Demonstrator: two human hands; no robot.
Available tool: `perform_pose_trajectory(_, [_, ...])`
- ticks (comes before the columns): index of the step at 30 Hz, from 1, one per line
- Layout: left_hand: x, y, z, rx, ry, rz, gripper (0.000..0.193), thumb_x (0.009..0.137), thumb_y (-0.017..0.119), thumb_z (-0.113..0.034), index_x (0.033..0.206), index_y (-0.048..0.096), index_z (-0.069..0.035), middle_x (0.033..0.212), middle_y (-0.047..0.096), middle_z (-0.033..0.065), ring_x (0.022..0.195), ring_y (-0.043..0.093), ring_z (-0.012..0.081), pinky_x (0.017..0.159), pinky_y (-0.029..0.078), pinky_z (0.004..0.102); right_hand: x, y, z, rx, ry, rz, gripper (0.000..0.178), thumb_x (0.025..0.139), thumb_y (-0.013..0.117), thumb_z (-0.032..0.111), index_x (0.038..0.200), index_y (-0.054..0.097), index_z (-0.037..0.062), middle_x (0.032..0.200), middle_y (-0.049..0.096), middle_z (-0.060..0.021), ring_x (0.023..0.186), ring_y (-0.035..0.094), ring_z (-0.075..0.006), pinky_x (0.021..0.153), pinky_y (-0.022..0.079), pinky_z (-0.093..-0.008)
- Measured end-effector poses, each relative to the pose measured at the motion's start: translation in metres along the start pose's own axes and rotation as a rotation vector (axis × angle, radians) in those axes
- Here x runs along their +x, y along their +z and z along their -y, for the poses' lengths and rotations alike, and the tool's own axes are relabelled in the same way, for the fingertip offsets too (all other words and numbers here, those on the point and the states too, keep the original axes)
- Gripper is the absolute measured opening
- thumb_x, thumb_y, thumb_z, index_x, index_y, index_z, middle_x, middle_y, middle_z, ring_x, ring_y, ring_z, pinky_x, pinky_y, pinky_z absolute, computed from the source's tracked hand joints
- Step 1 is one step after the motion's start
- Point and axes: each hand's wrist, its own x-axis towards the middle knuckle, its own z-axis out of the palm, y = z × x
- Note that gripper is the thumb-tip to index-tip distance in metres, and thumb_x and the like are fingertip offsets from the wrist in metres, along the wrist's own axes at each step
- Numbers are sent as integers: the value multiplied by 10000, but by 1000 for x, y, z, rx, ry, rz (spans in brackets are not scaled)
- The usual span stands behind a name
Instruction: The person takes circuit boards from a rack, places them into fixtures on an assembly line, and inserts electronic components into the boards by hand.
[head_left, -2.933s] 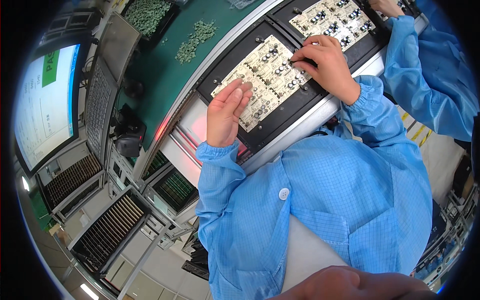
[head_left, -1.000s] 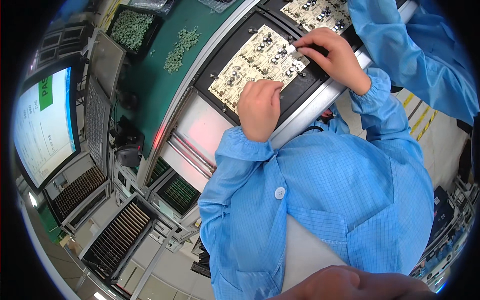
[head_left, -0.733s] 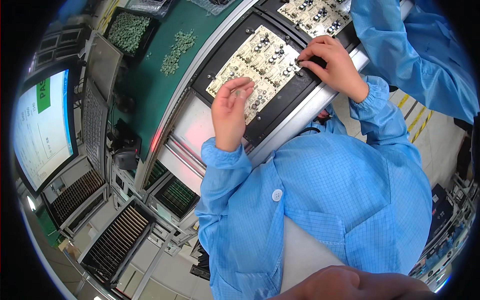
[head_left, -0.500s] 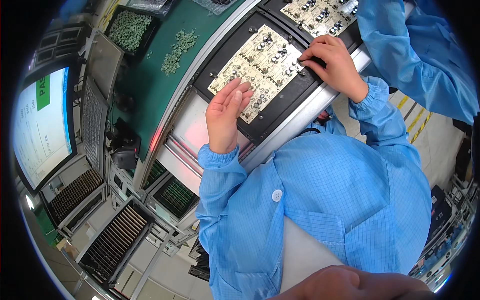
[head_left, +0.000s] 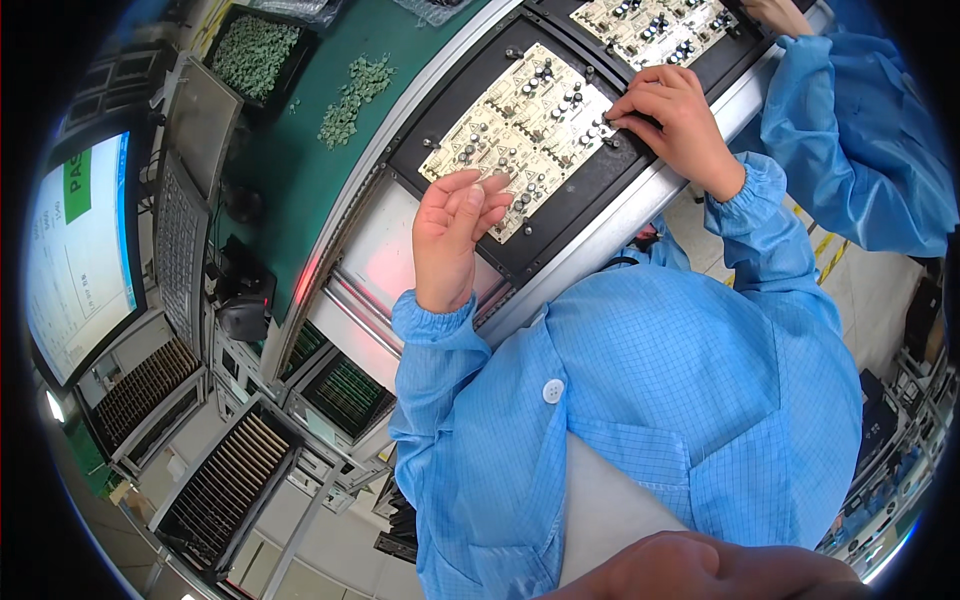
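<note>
A cream circuit board (head_left: 548, 128) with several black capacitors sits in a black carrier frame (head_left: 590, 190). Small dark posts stand around its edges. At the board's right edge my right hand (head_left: 680, 125) is closed in a pinch; its thumb and fingertips meet at a small dark piece, too small and covered to name. Over the board's lower left corner hovers my left hand (head_left: 455, 235), palm partly up, its fingers loosely bent and apart with nothing seen in them. That hand hides part of the corner.
Another board (head_left: 655, 30) in its carrier lies beyond, with a co-worker's hand (head_left: 780, 15) beside it. A metal rail (head_left: 640, 215) edges the line. Left are a green bench (head_left: 330, 190), loose pale-green parts (head_left: 355, 100), a filled bin (head_left: 255, 58), a monitor (head_left: 85, 260) and board racks (head_left: 230, 480).
The co-worker's sleeve has drawn right and their hand now shows by the far board. The boards appear slightly farther right in view. My right hand keeps its pinch at the board edge.
</note>
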Motion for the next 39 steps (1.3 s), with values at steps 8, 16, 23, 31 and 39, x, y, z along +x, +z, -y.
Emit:
perform_pose_trajectory(8, [1, -2, 2, 84, 38, 44, 223, 1078, 618, -120, 1262, 656, 0, 1140, 751, 123, 956, 705, 147, 855, 574, 273, 20, -4, 3, -144, -120, 157, 177, 795, 823, 154, 956, 752, 135, 933, 723, -2, 995, 680, -220, 1018, 484, -413])
perform_pose_trajectory(16, [-7, -26, 9, 82, 108, -16, 189, 1017, 690, -36, 1204, 701, -14, 983, 682, -12, 833, 575, 56, 753, 472, 205, 188, 28, -33, -170, 16, -154, 126, 838, 772, 228, 904, 764, 121, 875, 727, -137, 858, 714, -376, 742, 568, -480])
perform_pose_trajectory(23, [-3, -49, 12, 213, 249, -159, 185, 992, 723, -40, 1173, 700, -12, 1042, 742, 21, 863, 642, 56, 729, 482, 215, 227, 60, -78, -259, -112, 179, 147, 833, 774, 207, 926, 754, 95, 915, 703, -137, 926, 701, -362, 797, 558, -480])
perform_pose_trajectory(31, [26, -48, 17, 687, 448, -288, 71, 938, 750, -23, 1008, 756, -29, 928, 729, 36, 667, 565, 60, 582, 446, 254, 196, 74, -91, 461, -18, -106, 107, 985, 697, 131, 1066, 712, 64, 1019, 730, -104, 931, 709, -277, 819, 569, -390])
perform_pose_trajectory(39, [28, -35, 10, 1019, 589, -347, 79, 864, 787, -60, 938, 777, -86, 841, 703, 64, 567, 548, 171, 546, 446, 319, 137, 34, -9, 1569, 827, 177, 185, 1097, 590, 215, 1044, 660, 53, 966, 676, -19, 845, 627, -118, 744, 536, -259])
